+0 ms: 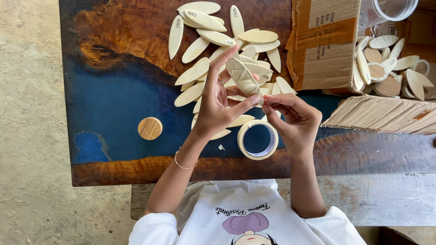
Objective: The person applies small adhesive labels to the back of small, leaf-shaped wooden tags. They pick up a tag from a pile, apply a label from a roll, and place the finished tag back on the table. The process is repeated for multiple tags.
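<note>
Left hand (217,102) grasps one wooden leaf (242,76); right hand (293,119) pinches its tip; one tape roll (258,139) sits below both.

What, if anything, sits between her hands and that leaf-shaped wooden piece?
Nothing visible. The left hand already holds the leaf-shaped wooden piece in its fingers, and the right hand touches its lower tip, above the tape roll.

Clear jar (390,9) cut off above.

cardboard box (323,43), round wooden disc (150,128)
</note>
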